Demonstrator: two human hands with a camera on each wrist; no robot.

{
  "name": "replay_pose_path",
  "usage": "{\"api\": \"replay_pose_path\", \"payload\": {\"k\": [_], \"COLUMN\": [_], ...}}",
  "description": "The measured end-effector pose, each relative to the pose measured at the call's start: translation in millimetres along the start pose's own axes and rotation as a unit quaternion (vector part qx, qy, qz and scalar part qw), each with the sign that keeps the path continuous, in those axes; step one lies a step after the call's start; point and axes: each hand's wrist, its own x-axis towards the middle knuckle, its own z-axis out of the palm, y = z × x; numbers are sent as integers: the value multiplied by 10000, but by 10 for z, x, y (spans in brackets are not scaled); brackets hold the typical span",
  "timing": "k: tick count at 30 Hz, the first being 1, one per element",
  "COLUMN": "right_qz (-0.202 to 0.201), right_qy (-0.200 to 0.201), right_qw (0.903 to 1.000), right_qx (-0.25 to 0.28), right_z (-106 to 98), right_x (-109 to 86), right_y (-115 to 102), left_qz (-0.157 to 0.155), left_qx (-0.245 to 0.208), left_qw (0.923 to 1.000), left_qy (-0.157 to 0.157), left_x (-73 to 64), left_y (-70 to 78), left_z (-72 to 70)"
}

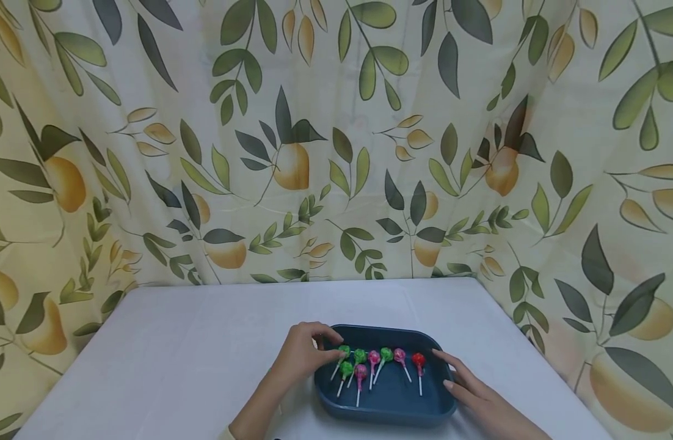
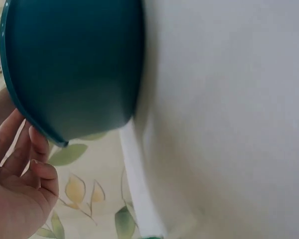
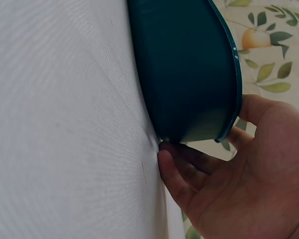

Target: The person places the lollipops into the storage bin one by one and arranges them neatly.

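Note:
A dark blue-teal tray [image 1: 391,415] stands on the white-covered table with several lollipops lying in it. My left hand [image 1: 309,348] reaches over the tray's left rim, its thumb and forefinger pinching the head of a green lollipop [image 1: 344,349]. In the left wrist view, other fingers [image 2: 45,172] are curled outside the tray. At the right rim, my right hand [image 1: 471,388] touches the tray, fingers fairly straight. The right wrist view has its lower fingers [image 3: 172,167] by the tray's base and its thumb partly hidden behind the rim.
Beside the left hand's lollipop lie more green ones, such as a green lollipop [image 1: 360,355], and pink ones, such as a pink lollipop [image 1: 361,371]. A red lollipop [image 1: 418,359] lies apart on the right. Leaf-and-fruit curtains [image 1: 336,183] hang behind and beside the table [image 1: 204,354].

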Motion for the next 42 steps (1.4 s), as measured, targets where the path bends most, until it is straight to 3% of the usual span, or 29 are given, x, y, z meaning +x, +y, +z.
{"api": "replay_pose_path", "payload": {"k": [9, 16, 24, 30, 42], "right_qz": [-122, -158, -160, -201, -253], "right_qy": [-59, -117, -38, -113, -83], "right_qw": [9999, 9998, 9997, 9997, 9995], "right_qx": [-19, -41, -152, -61, -160], "right_z": [-16, -11, -14, -6, -8], "right_x": [12, 18, 38, 18, 8], "right_y": [15, 31, 65, 58, 45], "left_qz": [-278, -285, -708, -652, -914], "left_qx": [208, 335, 402, 408, 396], "left_qw": [9994, 9989, 9964, 9966, 9946], "left_qy": [29, 170, 228, 311, 279], "left_x": [-99, -214, -351, -450, -562], "left_y": [-104, -229, -352, -434, -571], "left_z": [-186, -396, -608, -710, -863]}}
